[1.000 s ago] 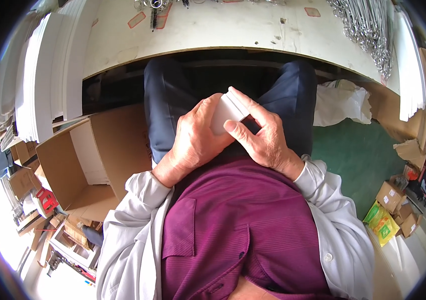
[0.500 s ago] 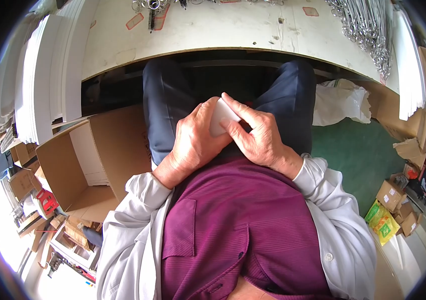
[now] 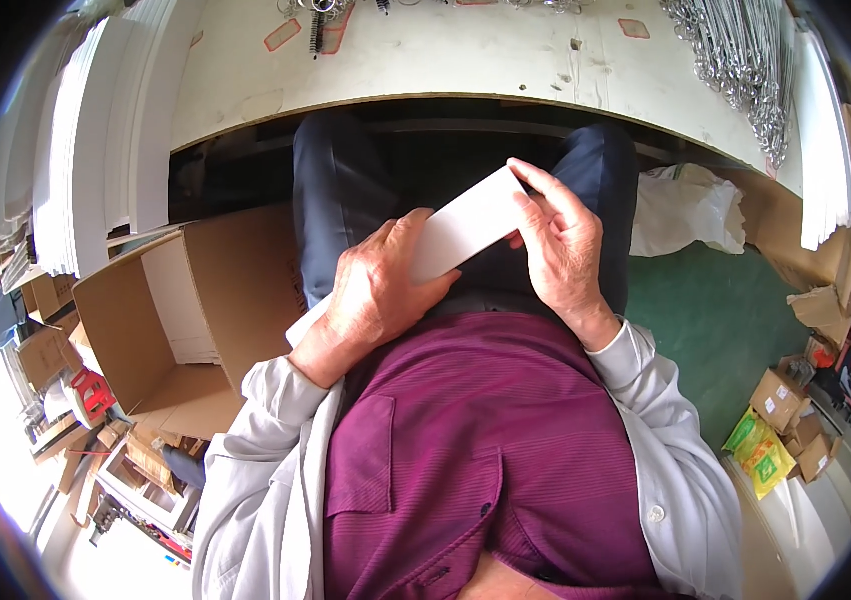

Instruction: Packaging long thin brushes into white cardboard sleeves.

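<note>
A long, narrow white carton (image 3: 471,225) lies slantwise over my lap, its far end up and to the right. My left hand (image 3: 376,285) wraps around its nearer half, thumb on one long edge and fingers on the other. The carton's near end sticks out below my left wrist. At the far end, my right hand (image 3: 566,255) pinches the end, thumb on the top face and forefinger along the tip. Its other fingers curl behind and are partly hidden.
An open cardboard box (image 3: 151,320) with white pieces inside stands on my left. Ahead is a worktable (image 3: 416,60) bearing a heap of metal utensils (image 3: 736,70) and small coils. White cartons (image 3: 91,150) are stacked at left; a white plastic bag (image 3: 686,210) sits at right.
My right hand has moved right and slightly up, apart from my left hand. Far more of the white carton shows between them. The view has shifted slightly.
</note>
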